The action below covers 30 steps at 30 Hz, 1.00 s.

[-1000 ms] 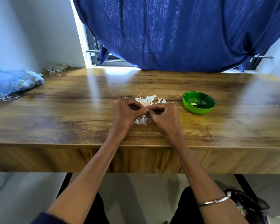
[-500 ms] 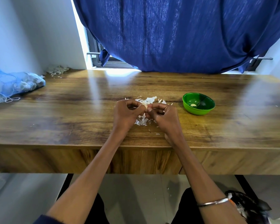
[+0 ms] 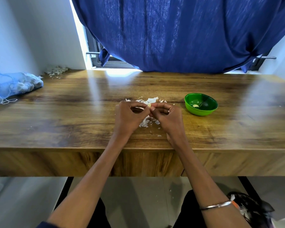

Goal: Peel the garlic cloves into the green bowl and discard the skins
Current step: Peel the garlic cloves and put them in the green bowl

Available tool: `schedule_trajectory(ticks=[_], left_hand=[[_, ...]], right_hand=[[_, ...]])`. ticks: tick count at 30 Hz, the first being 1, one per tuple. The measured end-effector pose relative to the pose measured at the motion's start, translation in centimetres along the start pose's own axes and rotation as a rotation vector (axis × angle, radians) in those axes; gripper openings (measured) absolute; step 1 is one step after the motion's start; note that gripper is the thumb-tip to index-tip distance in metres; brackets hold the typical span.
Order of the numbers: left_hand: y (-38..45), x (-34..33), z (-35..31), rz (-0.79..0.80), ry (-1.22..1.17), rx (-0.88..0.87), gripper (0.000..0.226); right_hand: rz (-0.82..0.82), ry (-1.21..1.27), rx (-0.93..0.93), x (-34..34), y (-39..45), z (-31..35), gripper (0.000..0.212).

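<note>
A small pale garlic clove is pinched between the fingertips of my left hand and my right hand, just above the wooden table. Under and behind both hands lies a pile of white garlic skins. The green bowl stands to the right of my right hand and holds one peeled clove.
A blue mesh bag of garlic lies at the table's far left, with loose skins in the back left corner. A blue curtain hangs behind the table. A dark bag with skins sits low on the right near my lap.
Both hands have risen slightly off the skin pile, and the clove now shows between the fingertips. The bowl has not moved.
</note>
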<state>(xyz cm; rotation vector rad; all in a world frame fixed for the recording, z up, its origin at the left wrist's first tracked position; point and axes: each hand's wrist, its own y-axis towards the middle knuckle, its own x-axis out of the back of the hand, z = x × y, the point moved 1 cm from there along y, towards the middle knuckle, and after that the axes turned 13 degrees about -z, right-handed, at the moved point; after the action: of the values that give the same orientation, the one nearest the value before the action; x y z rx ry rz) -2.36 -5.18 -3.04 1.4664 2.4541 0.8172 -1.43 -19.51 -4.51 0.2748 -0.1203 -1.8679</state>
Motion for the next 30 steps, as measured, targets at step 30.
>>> schedule_trajectory(ticks=[30], left_hand=[[1.0,-0.1,1.6,0.062,0.03,0.083,0.014]], right_hand=[[0.006,-0.187,0.167,-0.1,-0.2,-0.1,0.016]])
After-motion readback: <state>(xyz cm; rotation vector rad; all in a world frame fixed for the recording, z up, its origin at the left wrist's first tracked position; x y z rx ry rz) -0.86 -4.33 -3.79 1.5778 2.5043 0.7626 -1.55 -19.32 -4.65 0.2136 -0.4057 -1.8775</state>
